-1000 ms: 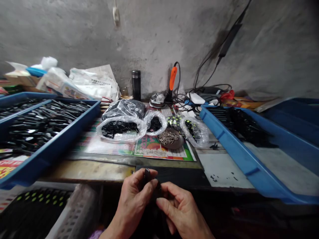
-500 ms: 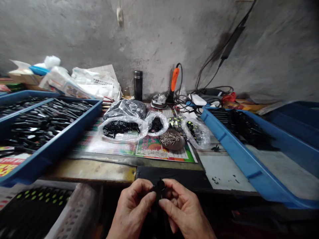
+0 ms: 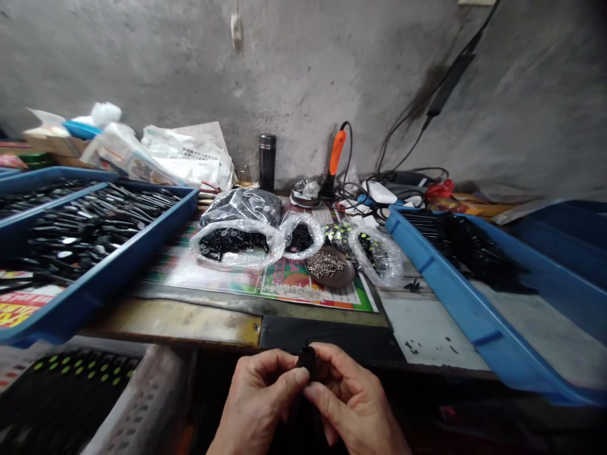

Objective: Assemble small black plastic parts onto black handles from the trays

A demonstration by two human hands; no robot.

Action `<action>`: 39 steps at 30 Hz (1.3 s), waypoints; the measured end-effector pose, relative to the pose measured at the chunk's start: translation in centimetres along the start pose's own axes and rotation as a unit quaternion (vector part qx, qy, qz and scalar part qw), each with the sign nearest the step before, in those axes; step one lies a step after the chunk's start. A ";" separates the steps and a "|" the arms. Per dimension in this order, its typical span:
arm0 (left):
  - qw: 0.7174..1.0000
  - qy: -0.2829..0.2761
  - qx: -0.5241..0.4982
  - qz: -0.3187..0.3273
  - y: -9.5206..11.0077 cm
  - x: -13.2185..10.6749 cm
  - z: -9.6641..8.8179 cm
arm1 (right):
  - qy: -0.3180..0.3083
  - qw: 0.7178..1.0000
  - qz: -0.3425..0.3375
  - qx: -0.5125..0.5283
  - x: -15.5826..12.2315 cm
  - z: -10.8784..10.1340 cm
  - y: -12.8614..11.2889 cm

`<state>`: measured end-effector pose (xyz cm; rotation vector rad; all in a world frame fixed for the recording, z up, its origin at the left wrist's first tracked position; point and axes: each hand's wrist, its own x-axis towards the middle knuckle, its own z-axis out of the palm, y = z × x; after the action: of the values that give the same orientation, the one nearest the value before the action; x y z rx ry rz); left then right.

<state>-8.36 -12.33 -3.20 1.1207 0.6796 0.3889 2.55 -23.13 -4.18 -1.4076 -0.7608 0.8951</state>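
Observation:
Low in the middle of the view, my left hand [image 3: 258,401] and my right hand [image 3: 353,401] meet in front of the workbench edge. Together they pinch a small black part [image 3: 306,357] between thumbs and fingertips; most of it is hidden by my fingers. Both hands are closed around it. Beyond them on the bench lie clear plastic bags of black parts [image 3: 234,240], a bag of parts with green dots [image 3: 377,253] and a dark dish of small metal screws [image 3: 329,265].
A blue tray of black parts [image 3: 102,278] fills the left. Another blue tray [image 3: 455,297] stands on the right. A white basket [image 3: 137,411] sits below left. An orange-handled soldering iron [image 3: 336,155], a black flask [image 3: 267,161] and cables line the wall.
The black part stood up in my left fingers; now both hands close over it, pressed together. The view has shifted slightly, and my hands sit a little lower.

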 end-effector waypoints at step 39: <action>0.992 0.008 0.095 0.080 -2.8 0.1 -0.2 | 0.022 0.986 -0.003 -0.165 1.8 -0.2 -1.5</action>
<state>-8.50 -13.24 -5.84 1.3595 0.6536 0.4775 3.70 -21.58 -2.78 -1.7093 -0.9087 0.7529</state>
